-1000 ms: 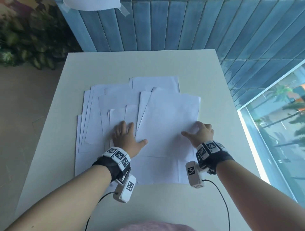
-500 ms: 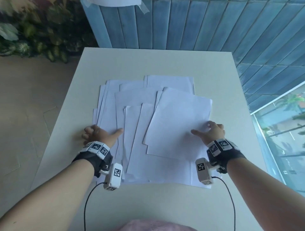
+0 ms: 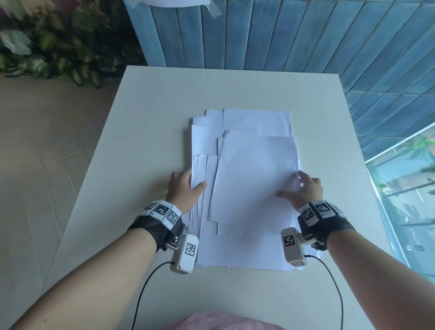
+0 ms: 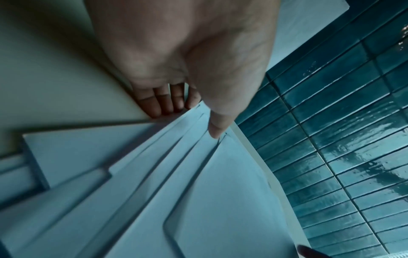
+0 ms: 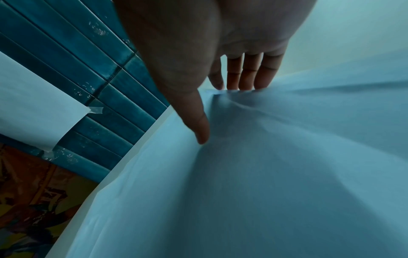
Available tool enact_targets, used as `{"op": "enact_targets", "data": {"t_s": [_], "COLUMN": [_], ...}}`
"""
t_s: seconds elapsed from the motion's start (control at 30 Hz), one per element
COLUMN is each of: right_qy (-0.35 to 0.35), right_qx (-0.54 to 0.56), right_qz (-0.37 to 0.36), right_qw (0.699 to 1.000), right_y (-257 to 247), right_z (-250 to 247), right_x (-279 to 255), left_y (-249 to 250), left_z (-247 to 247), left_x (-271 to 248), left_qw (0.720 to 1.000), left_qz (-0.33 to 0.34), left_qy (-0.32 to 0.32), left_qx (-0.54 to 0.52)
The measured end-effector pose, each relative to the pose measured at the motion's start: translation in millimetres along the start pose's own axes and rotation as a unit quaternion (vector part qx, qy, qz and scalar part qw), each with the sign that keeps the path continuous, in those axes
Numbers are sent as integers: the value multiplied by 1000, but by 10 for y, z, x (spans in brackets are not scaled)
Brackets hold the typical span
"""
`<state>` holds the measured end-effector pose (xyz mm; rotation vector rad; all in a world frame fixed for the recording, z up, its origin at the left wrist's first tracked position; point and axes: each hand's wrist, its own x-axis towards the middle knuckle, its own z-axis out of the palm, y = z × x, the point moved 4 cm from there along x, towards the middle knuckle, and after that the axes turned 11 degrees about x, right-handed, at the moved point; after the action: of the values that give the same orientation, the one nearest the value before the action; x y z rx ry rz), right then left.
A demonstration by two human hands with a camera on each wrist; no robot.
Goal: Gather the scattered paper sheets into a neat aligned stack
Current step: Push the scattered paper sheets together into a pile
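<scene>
Several white paper sheets lie overlapped in a loose pile on the pale table, their left and far edges staggered. My left hand stands against the pile's left edge, straight fingers down on the table at the sheet edges and thumb resting on top. My right hand is at the right edge, fingers straight against the rim, which buckles up slightly, and thumb pressing the top sheet. In the left wrist view the sheets fan out in steps.
A blue tiled wall runs behind the table, with a sheet taped to it. Plants stand at the back left and a window at the right. Cables trail from both wrist cameras over the table's near part.
My left hand left the top of the sheets, went to the pile's left edge and pushed the spread sheets rightward, so the pile is narrower. The right hand stayed at the right edge.
</scene>
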<state>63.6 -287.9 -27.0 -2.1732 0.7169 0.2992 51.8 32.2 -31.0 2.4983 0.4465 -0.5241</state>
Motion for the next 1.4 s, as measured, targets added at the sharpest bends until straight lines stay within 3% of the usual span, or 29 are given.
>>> {"op": "enact_targets", "data": {"t_s": [0.13, 0.2, 0.3, 0.47, 0.63, 0.8, 0.87, 1.13, 1.4], "right_qy": [31, 25, -1, -13, -36, 28, 31, -39, 48], "right_qx": [3, -9, -23, -10, 8, -37, -39, 26, -42], "right_qz": [32, 38, 38, 26, -3, 24, 37, 49, 65], "right_qw": [999, 999, 999, 1000, 999, 999, 998, 998, 996], "right_y": [53, 14, -95, -169, -104, -5, -2, -125, 75], "right_z": [-102, -81, 15, 99, 103, -119, -114, 85, -138], "right_x": [14, -4, -50, -83, -73, 16, 27, 89, -35], "left_y": [-154, -92, 129, 423, 469, 294, 335, 741, 605], "left_z": [-165, -158, 6, 147, 189, 62, 96, 317, 299], "left_x": [-13, -78, -125, -103, -74, -97, -118, -115, -164], "left_qw": [991, 987, 986, 988, 994, 988, 985, 993, 987], "left_qz": [-106, -131, -125, -114, -61, -120, -130, -81, -111], "left_qy": [72, 58, 12, 21, -16, 44, 38, -29, 14], "left_qx": [43, 76, 111, 98, 84, 91, 105, 79, 119]}}
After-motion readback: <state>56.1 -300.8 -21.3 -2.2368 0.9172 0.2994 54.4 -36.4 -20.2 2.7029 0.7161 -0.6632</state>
